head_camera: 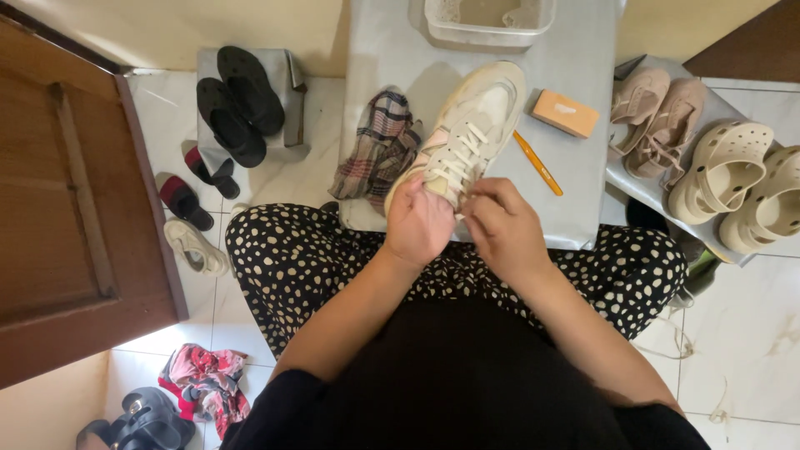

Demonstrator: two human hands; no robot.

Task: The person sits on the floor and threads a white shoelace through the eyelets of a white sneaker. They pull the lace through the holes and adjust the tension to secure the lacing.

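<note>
A cream-white sneaker [471, 125] lies on a grey-covered low table [575, 192], toe pointing away, its white laces [461, 154] partly threaded. My left hand [418, 222] grips the near end of the sneaker by the tongue and collar. My right hand [502, 223] pinches the laces at the shoe's top eyelets, right beside the left hand. Both hands hide the heel end of the shoe. My lap in black dotted trousers sits just below the table edge.
On the table lie a plaid cloth [379, 150], an orange brush handle [538, 163], an orange block [566, 112] and a clear tub [487, 21]. Beige shoes [658, 121] and cream clogs [742, 183] rest at right. Black sandals [240, 104], slippers and a wooden door [67, 208] are at left.
</note>
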